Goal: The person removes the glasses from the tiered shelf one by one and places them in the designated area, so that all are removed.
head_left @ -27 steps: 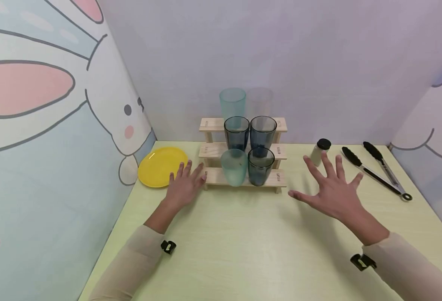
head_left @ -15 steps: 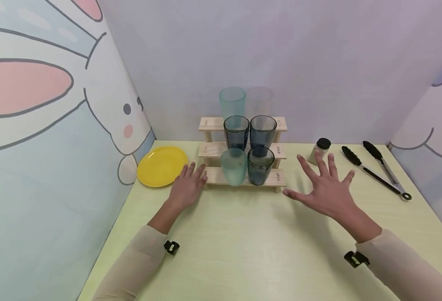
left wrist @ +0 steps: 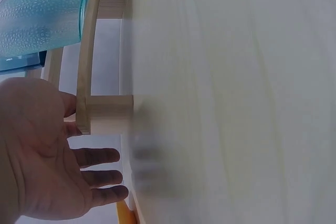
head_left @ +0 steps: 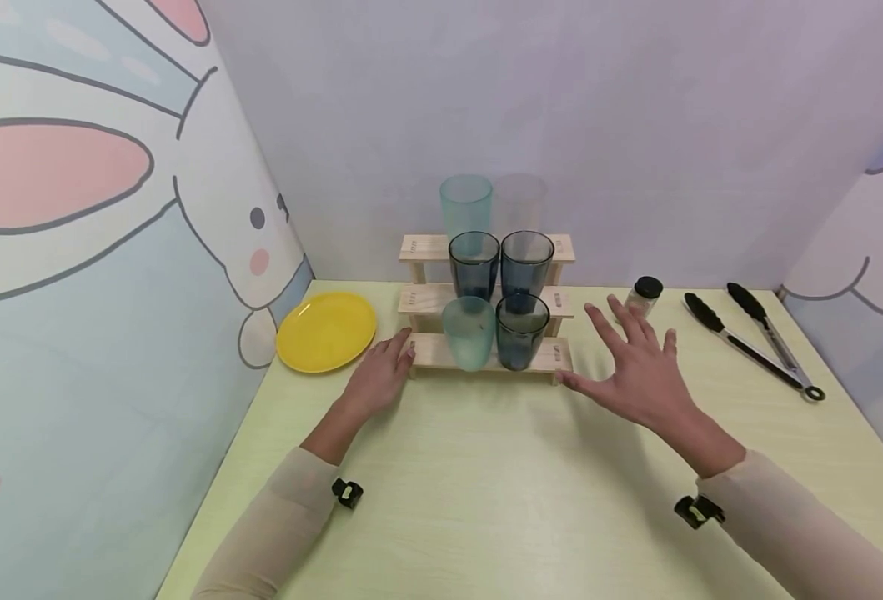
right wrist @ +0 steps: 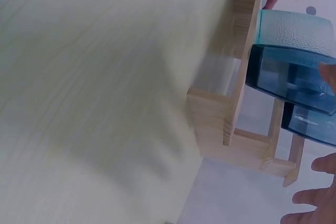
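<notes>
On your left, you have a yellow plate (head_left: 326, 332) on the pale table (head_left: 486, 500), near a side wall (head_left: 73, 358) bearing a cartoon rabbit (head_left: 219, 221). On your right, a small black-lidded jar (head_left: 647, 292) stands near black-tipped tongs (head_left: 760, 357) lying spread. A lilac back wall (head_left: 381, 100) faces you.

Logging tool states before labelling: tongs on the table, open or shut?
Open. In the head view the tongs' arms spread in a V, black tips apart, meeting at the ring end.

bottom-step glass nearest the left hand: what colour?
The glass is translucent light teal, dimpled; best seen in left wrist view.
</notes>
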A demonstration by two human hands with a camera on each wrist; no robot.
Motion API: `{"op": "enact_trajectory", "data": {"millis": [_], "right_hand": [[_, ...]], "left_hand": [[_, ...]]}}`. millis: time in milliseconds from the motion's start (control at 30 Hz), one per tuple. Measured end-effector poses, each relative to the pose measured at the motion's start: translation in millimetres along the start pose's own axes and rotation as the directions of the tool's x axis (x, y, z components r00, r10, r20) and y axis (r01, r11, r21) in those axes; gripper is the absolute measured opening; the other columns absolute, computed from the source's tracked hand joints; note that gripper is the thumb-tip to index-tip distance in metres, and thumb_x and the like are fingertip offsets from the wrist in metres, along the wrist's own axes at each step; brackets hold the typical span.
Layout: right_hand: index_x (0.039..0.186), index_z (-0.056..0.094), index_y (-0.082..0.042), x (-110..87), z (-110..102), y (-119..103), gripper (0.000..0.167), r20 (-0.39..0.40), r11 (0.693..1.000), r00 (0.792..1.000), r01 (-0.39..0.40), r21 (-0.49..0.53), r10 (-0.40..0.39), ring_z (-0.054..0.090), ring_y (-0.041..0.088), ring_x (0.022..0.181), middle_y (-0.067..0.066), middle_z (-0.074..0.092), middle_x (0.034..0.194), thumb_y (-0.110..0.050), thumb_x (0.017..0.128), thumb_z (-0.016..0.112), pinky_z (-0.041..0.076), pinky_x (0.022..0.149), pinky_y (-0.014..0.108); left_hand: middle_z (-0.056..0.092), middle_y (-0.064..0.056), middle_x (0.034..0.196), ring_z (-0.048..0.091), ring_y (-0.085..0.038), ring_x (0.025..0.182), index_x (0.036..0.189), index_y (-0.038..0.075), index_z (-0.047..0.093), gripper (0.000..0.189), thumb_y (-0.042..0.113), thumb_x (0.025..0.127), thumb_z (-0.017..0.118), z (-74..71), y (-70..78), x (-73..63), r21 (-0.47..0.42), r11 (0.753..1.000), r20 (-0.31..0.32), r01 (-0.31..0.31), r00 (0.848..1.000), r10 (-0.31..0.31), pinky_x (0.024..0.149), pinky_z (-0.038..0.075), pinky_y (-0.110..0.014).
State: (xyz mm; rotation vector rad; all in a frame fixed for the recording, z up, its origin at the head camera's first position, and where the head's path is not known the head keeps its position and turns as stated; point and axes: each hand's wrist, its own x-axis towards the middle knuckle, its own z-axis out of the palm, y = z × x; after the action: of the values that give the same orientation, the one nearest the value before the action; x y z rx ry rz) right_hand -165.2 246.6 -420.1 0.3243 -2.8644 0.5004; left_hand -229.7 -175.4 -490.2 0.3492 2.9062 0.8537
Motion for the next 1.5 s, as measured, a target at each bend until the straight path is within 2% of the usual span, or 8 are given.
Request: {"op": "enact_trajectory", "data": {"millis": [133,267,500,633,867,967,1300,1500], "right_hand": [[0.176,0.031,-0.017,7.2,3.2,-4.4,0.111,-0.008,0.995,1.0,0.017,0.101,-0.016,0.037,0.056,0.159,0.02,0.031,0.18,-0.065,0.09,0.083,0.029,0.118,0.086],[0.177,0.028,-0.015,11.9,6.8,-9.3,0.112,0.023,0.984,1.0,-0.004,0.181,-0.001,0.04,0.056,0.157,0.023,0.034,0.178,-0.064,0.092,0.083,0.042,0.112,0.079],[0.173,0.038,-0.015,18.3,16.9,-16.6,0.102,-0.004,0.962,0.999,0.035,0.272,-0.035,0.051,0.055,0.15,0.024,0.044,0.172,-0.056,0.093,0.086,0.048,0.109,0.077],[0.169,0.045,-0.009,24.1,24.7,-19.6,0.096,-0.042,0.931,0.996,0.088,0.353,-0.079,0.054,0.049,0.15,0.022,0.051,0.168,-0.045,0.092,0.091,0.048,0.113,0.072],[0.162,0.052,-0.007,38.8,35.0,-26.3,0.089,-0.019,0.84,0.998,0.066,0.539,-0.066,0.064,0.041,0.141,0.017,0.066,0.152,-0.037,0.09,0.094,0.054,0.114,0.061],[0.159,0.054,-0.008,43.2,37.4,-30.7,0.086,-0.003,0.815,0.999,0.033,0.578,-0.038,0.069,0.042,0.135,0.017,0.07,0.143,-0.037,0.089,0.095,0.056,0.112,0.061],[0.146,0.063,-0.012,52.3,43.5,-47.8,0.078,-0.027,0.821,0.999,-0.014,0.571,0.035,0.077,0.037,0.117,0.013,0.075,0.126,-0.047,0.086,0.096,0.061,0.103,0.06],[0.142,0.064,-0.011,53.9,46.6,-53.5,0.077,-0.084,0.834,0.995,0.008,0.552,0.047,0.078,0.03,0.107,0.011,0.077,0.12,-0.05,0.085,0.096,0.064,0.095,0.058]], "left_hand": [[0.055,-0.028,0.163,0.052,-0.051,0.152,0.174,0.021,0.032,0.066,0.056,0.119,0.028,-1.1,2.2,-0.7,0.003,1.0,0.01,0.021,1.0,-0.021,0.119,0.044,-0.071],[0.058,-0.031,0.16,0.054,-0.053,0.149,0.174,0.022,0.032,0.064,0.055,0.119,0.03,2.0,-2.4,2.5,-0.025,0.999,0.019,0.031,0.999,-0.03,0.119,0.045,-0.069],[0.06,-0.026,0.159,0.058,-0.049,0.147,0.175,0.027,0.031,0.069,0.065,0.117,0.024,13.6,-18.5,14.5,0.001,0.999,0.001,0.045,0.999,-0.045,0.116,0.048,-0.067],[0.062,-0.027,0.157,0.06,-0.048,0.144,0.176,0.025,0.029,0.071,0.064,0.117,0.02,14.7,-20.0,16.8,0.034,0.998,0.004,0.045,0.999,-0.046,0.113,0.051,-0.066],[0.059,-0.028,0.16,0.055,-0.048,0.149,0.177,0.023,0.027,0.065,0.055,0.12,0.025,-0.1,3.1,1.2,-0.013,0.997,0.029,0.077,0.997,-0.077,0.119,0.046,-0.067],[0.061,-0.027,0.158,0.059,-0.047,0.146,0.177,0.024,0.027,0.068,0.059,0.119,0.022,7.4,-6.7,5.3,0.029,0.998,0.01,0.06,0.998,-0.06,0.115,0.05,-0.065],[0.064,-0.024,0.156,0.062,-0.046,0.142,0.177,0.027,0.028,0.072,0.065,0.117,0.018,21.6,-26.2,14.6,0.048,0.999,-0.027,0.025,0.999,-0.024,0.11,0.053,-0.064],[0.066,-0.024,0.152,0.063,-0.047,0.141,0.176,0.025,0.031,0.07,0.063,0.118,0.021,17.4,-16.8,10.7,0.022,0.999,-0.031,0.033,0.999,-0.032,0.11,0.053,-0.066]]}}
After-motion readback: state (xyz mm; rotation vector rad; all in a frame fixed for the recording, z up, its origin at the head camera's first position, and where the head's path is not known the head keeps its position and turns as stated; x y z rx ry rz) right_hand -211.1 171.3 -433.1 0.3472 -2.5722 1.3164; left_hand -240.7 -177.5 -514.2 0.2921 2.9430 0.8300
